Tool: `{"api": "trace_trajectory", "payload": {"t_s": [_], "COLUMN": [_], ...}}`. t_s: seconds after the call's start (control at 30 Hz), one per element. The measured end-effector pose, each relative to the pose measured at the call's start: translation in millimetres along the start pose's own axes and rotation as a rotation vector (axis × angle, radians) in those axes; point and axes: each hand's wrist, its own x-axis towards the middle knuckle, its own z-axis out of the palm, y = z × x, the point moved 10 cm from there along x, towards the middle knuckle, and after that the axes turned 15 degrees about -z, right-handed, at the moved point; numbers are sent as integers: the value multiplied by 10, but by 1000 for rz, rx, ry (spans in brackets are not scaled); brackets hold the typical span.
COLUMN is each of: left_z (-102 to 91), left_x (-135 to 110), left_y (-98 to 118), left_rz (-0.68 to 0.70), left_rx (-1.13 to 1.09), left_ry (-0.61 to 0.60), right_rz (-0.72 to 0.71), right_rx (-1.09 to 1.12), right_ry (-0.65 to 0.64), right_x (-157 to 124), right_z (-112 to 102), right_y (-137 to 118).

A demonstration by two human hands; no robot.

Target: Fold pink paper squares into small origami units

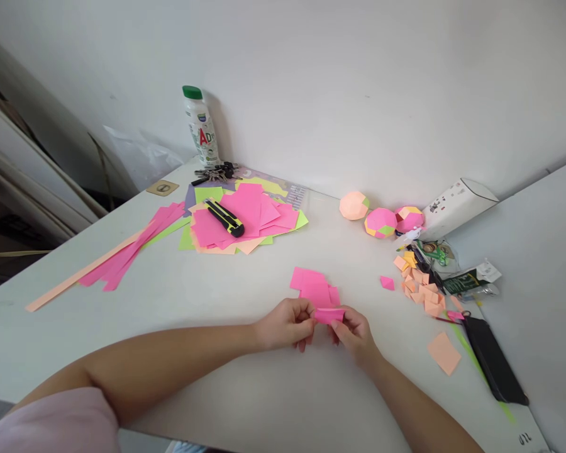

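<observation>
A strip of pink paper is held in front of the body, just above the near side of the counter. Its left end is pinched between the thumb and fingers of the left hand; its right end is gripped in the same way by the right hand. The upper edge of the paper is turned over; whether it is creased or only curled cannot be told. Directly beyond the hands, several pink sheets are laid overlapping on the counter. To the right, a small pink folded piece is placed apart, near a heap of orange folded pieces. Three paper balls are lined up near the wall. At the left, a cutter is laid on a pile of coloured paper, behind which keys and an upright bottle are positioned.
</observation>
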Motion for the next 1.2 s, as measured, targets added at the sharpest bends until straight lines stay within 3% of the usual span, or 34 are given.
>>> {"api": "trace_trajectory", "payload": {"t_s": [0.17,0.43,0.6,0.67,0.77,0.87,1.03,1.2], "left_z": [-34,-89,-112,-98,-65,-31,78,116], "left_x": [-41,50,58,52,31,8,-57,-43], "left_y": [118,99,106,112,131,122,146,117], "left_rz": [90,129,144,142,145,120,147,126], "left_rx": [-144,-288,-308,-281,-201,-99,100,46], "left_ry": [-15,13,10,0,-9,-13,-84,-137], "right_rz": [25,22,-241,-370,-448,-467,-402,-280], "right_rx": [28,-53,-83,-163,-336,-429,-371,-306], "right_ry": [67,8,29,68,57,16,31,-70], "right_x": [5,-10,4,-12,-22,-1,33,27], "right_z": [-71,-21,-17,-47,-35,-10,-46,69], "right_y": [37,35,-245,-374,-449,-466,-445,-339]}}
